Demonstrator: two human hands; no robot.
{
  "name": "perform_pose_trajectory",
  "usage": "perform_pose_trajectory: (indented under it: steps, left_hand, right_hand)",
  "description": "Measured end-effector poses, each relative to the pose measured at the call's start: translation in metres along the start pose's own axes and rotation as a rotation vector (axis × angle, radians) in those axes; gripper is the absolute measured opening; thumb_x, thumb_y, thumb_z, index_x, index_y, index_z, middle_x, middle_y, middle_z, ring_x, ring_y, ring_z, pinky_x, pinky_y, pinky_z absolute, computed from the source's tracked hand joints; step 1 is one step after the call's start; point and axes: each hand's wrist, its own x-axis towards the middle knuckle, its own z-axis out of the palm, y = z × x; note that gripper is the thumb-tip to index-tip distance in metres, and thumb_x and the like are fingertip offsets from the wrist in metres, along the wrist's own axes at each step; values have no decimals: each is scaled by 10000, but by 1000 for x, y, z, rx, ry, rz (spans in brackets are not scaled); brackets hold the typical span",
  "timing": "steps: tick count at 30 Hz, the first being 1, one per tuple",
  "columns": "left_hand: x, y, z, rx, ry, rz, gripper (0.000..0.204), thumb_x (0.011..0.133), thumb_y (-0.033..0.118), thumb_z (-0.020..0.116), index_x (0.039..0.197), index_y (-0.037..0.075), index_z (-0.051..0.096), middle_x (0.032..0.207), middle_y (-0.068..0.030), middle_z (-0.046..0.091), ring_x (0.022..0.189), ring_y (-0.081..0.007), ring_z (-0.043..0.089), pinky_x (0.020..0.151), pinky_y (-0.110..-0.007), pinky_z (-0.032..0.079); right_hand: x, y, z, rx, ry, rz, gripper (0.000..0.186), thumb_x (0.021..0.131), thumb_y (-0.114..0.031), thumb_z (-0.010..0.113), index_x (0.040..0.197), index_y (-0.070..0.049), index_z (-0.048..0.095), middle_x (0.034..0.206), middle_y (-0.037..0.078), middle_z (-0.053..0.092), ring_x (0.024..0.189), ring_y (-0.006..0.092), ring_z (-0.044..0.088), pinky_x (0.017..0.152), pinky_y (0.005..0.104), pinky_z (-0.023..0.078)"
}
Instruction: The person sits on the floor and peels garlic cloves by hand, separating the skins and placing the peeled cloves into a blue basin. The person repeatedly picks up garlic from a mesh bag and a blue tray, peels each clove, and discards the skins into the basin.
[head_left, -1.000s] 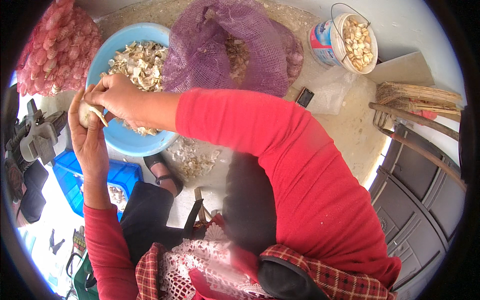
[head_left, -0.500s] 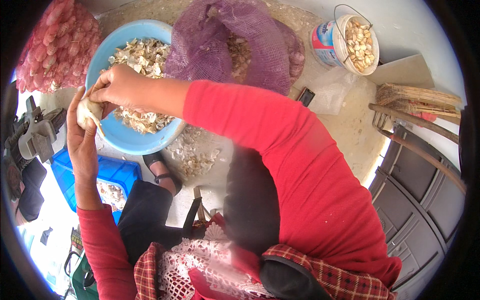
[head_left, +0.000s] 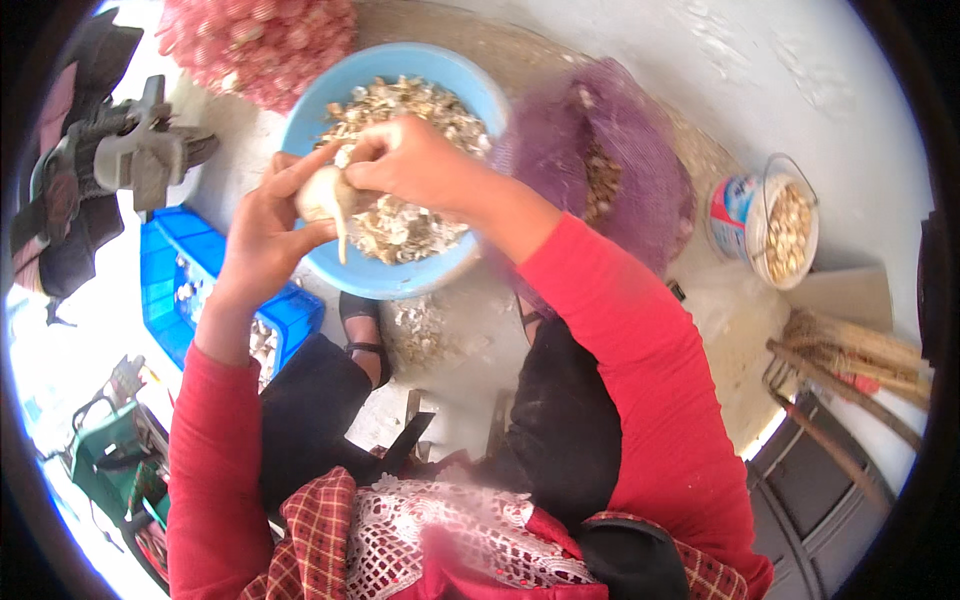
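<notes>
A pale garlic bulb [head_left: 318, 196] is held over the left side of a light blue basin [head_left: 480, 95], its thin stalk hanging down. Curled round the bulb's left side are the fingers and thumb of my left hand [head_left: 262, 232]. My right hand [head_left: 415, 170] pinches at the bulb's right side, thumb and fingers pressed together. What exactly lies between those right fingertips is hidden. Beneath both hands, dry papery garlic skins [head_left: 400, 105] fill much of the basin.
A red net sack of bulbs [head_left: 260, 45] stands behind the basin. Right of it are a purple mesh sack [head_left: 640, 150] and a bucket of cloves [head_left: 788, 235]. A blue crate [head_left: 165, 265] sits at left; a garden fork [head_left: 835, 385] and brooms lean right.
The view has swung, so basin and sacks sit further right in the picture. Both hands have moved rightward over the basin, still on the garlic bulb, whose stalk now hangs straighter down.
</notes>
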Motion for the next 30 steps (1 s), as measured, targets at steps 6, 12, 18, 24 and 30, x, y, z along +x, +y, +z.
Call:
perform_pose_trajectory:
  steps: [6,12,18,24,30]
  left_hand:
    - [-2,2,-4,10,-29,10,688,755,-57,744,1405,3,526,1091,-48,446,1067,-167,505,980,-306,455]
    - [-1,5,-11,107,-36,13,633,793,2,768,1379,-27,529,1192,-60,492,1144,-173,529,1023,-309,433]
    - [-1,0,-11,-247,46,-35,599,840,-75,694,1403,-17,496,1264,-74,535,1184,-173,566,1046,-323,464]
    - [-8,-5,-14,-128,58,-50,555,814,-136,620,1350,-5,558,1259,-94,564,1146,-181,592,986,-315,496]
    - [-8,-6,-16,-80,32,-111,590,802,-170,619,1363,-5,548,1329,-103,546,1218,-197,560,1052,-336,468]
  right_hand:
    - [-1,1,4,60,-36,58,91,861,-76,649,886,11,652,813,55,667,726,96,615,647,244,486]
    - [5,7,5,174,-1,72,109,872,-52,665,919,43,639,887,112,681,757,158,677,663,273,551]
    - [1,-3,3,298,-71,90,216,942,-98,651,1080,61,606,1021,125,683,853,174,698,767,273,576]
    - [-1,-6,6,253,-138,97,252,902,-14,630,1127,93,590,1089,158,662,971,213,684,890,331,576]
    - [2,-9,9,28,-128,90,242,888,-33,635,1120,23,596,1058,73,635,946,127,628,852,290,534]
